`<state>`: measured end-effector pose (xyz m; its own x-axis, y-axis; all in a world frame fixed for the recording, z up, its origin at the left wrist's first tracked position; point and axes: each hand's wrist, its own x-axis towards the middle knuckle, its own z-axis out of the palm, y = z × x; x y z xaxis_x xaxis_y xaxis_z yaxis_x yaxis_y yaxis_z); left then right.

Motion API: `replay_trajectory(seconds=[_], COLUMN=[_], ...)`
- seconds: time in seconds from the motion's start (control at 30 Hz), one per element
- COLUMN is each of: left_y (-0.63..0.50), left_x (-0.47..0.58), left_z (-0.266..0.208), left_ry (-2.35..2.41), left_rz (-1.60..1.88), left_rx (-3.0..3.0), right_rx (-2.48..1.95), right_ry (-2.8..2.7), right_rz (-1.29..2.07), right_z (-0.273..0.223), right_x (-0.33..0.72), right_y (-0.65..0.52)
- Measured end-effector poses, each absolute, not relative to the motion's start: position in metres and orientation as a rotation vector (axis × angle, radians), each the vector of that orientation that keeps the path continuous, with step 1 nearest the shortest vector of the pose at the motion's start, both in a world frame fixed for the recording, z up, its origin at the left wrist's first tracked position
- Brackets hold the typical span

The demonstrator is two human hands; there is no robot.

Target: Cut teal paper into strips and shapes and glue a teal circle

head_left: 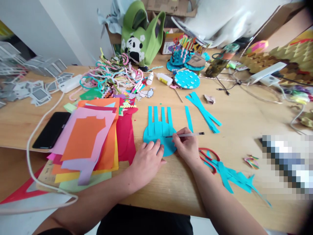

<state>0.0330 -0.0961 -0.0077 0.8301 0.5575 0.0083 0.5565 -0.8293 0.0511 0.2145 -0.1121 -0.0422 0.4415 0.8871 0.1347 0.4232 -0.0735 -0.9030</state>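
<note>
A round piece of blue paper (168,149) lies on the table in front of me, with several upright blue strips (156,118) side by side over its upper part and sticking out past its far edge. My left hand (146,161) rests flat on its lower edge, fingers stretched. In my right hand (187,145) is a slim pen (189,134), held nearly level, its tip on the blue paper by the strips' lower ends. Just beyond that hand lies a single loose blue strip (188,119). Orange-handled scissors (212,152) lie right of my right wrist, partly covered by blue scraps (234,176).
Stacked coloured paper (80,137) and a black phone (52,130) are at left. Behind are tangled pipe cleaners (110,75), a glue bottle (164,79), a dotted blue disc (187,79) and a green panda bag (144,39). Crossed blue strips (204,112) lie right; a white cable (28,153) hangs left.
</note>
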Motion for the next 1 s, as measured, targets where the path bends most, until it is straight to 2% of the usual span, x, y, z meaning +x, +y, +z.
replay_trajectory(seconds=[0.73, 1.0], left_y=[-0.096, -0.096], left_x=[0.033, 0.033], left_z=[-0.006, -0.007], left_ry=[0.905, 0.899], left_rz=[0.033, 0.020], left_rx=[2.964, 2.957], right_rx=[-1.720, -1.708], right_ry=[-1.142, -0.999], right_rz=[0.581, 0.476], right_z=[-0.039, -0.034], right_x=[0.212, 0.223], right_y=[-0.112, -0.115])
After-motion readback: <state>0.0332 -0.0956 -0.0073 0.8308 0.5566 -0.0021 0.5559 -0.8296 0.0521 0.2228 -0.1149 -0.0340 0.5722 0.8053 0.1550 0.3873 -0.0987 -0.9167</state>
